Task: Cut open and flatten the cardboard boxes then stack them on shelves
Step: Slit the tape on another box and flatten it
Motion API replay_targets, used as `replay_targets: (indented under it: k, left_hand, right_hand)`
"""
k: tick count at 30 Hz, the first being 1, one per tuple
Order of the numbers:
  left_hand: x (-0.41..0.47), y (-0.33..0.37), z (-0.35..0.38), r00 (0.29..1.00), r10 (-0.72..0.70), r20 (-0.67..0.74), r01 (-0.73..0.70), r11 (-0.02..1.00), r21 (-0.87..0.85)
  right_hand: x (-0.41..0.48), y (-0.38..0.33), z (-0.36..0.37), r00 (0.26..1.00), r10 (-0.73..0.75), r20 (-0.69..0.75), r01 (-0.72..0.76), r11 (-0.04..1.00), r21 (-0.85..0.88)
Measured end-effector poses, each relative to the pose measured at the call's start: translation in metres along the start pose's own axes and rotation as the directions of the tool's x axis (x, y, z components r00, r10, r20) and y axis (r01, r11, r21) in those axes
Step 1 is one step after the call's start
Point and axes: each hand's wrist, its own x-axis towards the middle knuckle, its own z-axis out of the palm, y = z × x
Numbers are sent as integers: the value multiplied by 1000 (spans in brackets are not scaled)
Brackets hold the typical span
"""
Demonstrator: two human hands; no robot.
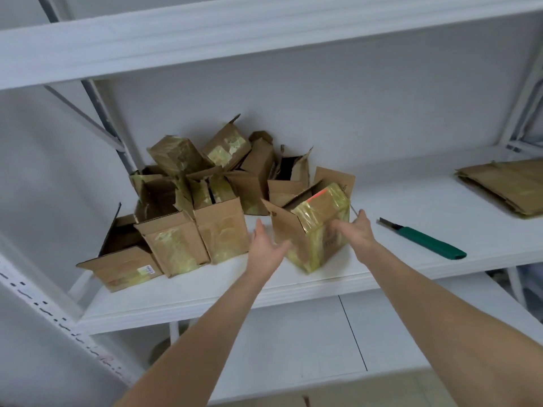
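A small taped cardboard box (311, 227) stands tilted near the front of the white shelf (205, 292), one top flap up. My left hand (266, 248) is spread at its left side, fingers straight, close to or just touching the cardboard. My right hand (357, 230) reaches its right side with loosely bent fingers; whether it grips the box is unclear. A pile of several open boxes (188, 207) fills the shelf to the left. A green-handled utility knife (426, 239) lies on the shelf to the right, blade out. Flattened cardboard (508, 186) is stacked at the far right.
A white shelf board (235, 39) runs overhead and a lower shelf (323, 339) lies beneath. Metal uprights stand at the left (100, 113) and right (526, 107) rear corners. The wall closes the back.
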Motion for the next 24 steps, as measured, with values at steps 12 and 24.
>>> replay_targets:
  k: [12,24]
  left_hand:
    - [10,30,17,1000,-12,23,16,989,-147]
    - [13,60,-15,989,-102,105,124,963,-240]
  right_hand:
    - [10,-16,-21,984,-176,38,175,984,25]
    - [13,-64,-50,993,-56,109,56,998,6]
